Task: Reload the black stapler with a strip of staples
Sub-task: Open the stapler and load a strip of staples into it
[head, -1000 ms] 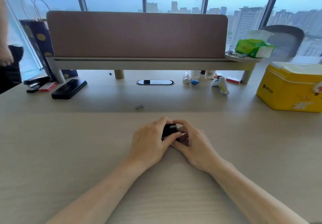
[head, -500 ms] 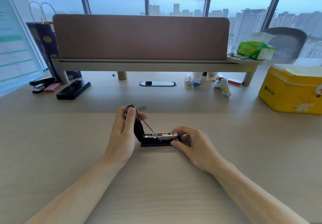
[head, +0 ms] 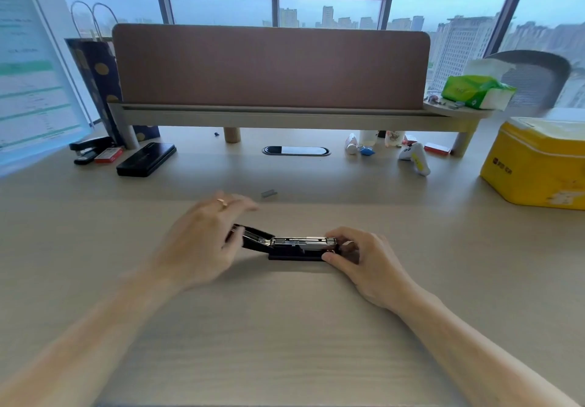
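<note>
While the black stapler (head: 294, 246) lies flipped open in the middle of the pale wood tabletop (head: 285, 327), the right hand (head: 368, 261) has its fingers clamped on the stapler's right end. Left hand (head: 202, 242) hovers blurred over the lid, fingers spread apart, gripping nothing. Staple strip (head: 269, 194) lies loose just behind. Brown divider panel (head: 269, 68), yellow tin (head: 538, 166), big windows (head: 329, 4) with city skyline beyond.

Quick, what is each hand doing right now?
Left hand: open, fingers spread above the stapler, holding nothing.
Right hand: closed on the stapler's front end.
</note>
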`<act>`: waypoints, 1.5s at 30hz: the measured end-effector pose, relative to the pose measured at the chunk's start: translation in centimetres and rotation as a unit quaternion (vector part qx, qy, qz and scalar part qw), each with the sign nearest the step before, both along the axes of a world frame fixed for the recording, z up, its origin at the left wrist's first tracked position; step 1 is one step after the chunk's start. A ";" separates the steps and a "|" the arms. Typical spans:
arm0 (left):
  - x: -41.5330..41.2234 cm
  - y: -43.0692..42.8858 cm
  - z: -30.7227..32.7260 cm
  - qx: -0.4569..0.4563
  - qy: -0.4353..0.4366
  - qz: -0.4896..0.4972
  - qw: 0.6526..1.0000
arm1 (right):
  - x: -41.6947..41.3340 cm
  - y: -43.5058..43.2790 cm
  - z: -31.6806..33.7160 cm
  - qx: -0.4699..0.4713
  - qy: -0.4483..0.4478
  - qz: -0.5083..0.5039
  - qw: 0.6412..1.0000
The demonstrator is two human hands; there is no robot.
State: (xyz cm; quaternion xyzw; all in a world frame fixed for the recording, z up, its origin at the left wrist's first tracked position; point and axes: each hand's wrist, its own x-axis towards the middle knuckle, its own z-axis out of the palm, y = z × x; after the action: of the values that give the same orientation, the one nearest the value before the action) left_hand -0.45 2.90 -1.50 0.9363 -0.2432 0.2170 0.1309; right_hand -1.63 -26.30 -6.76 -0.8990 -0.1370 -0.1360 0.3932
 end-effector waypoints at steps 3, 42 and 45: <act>0.3 -1.3 0.4 0.102 0.080 0.008 0.992 | -0.1 0.0 0.0 -0.010 0.000 -0.003 1.000; 14.7 -5.7 -2.4 -0.050 0.131 0.095 0.986 | 0.3 -0.1 0.2 -0.001 0.031 -0.011 0.999; 12.2 -5.9 -0.8 -0.114 0.119 0.036 0.986 | 0.3 -0.2 0.3 0.041 0.056 -0.027 0.997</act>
State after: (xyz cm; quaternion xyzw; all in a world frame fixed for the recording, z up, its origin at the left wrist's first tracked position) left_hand 11.80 -3.03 -2.32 0.9426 -0.1655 0.1345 0.2569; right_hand -1.29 -26.49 -6.44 -0.8914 -0.0852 -0.1018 0.4333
